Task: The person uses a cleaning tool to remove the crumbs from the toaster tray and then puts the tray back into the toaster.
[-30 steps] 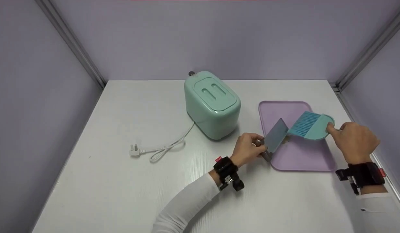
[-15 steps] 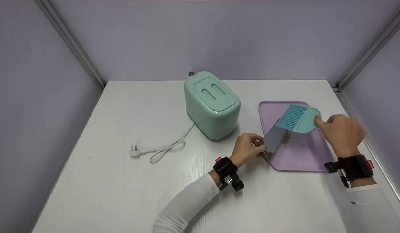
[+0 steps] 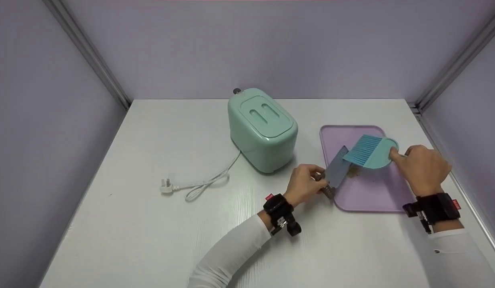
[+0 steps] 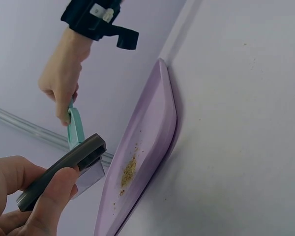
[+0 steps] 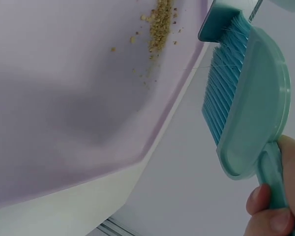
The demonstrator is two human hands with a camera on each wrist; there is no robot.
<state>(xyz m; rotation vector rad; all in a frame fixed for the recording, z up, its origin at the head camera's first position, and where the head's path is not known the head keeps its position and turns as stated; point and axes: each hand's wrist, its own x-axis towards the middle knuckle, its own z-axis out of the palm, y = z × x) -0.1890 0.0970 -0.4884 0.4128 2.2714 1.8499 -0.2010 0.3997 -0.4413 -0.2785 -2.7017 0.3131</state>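
My left hand [image 3: 305,184] grips the dark handle [image 4: 64,169] of a flat metal bench scraper [image 3: 336,170], its blade tilted up over the left side of a lilac tray [image 3: 387,196]. In my right hand [image 3: 425,168] is the handle of a mint-green brush [image 3: 378,155] with blue bristles. The bristle tips [image 5: 236,29] meet the scraper's blade in the right wrist view. Beneath the two tools, a small heap of yellow-brown crumbs [image 4: 129,172] lies on the tray, with loose bits scattered around it.
A mint-green toaster [image 3: 267,132] with a lid on top stands behind and left of the tray. Its white cord [image 3: 207,182] runs leftward to a plug [image 3: 166,186] on the white table [image 3: 151,240]. Walls enclose the table's back and sides.
My right hand has carried the brush left and up onto the blade, uncovering more crumbs, then slightly back down. My left hand and the scraper have stayed almost still.
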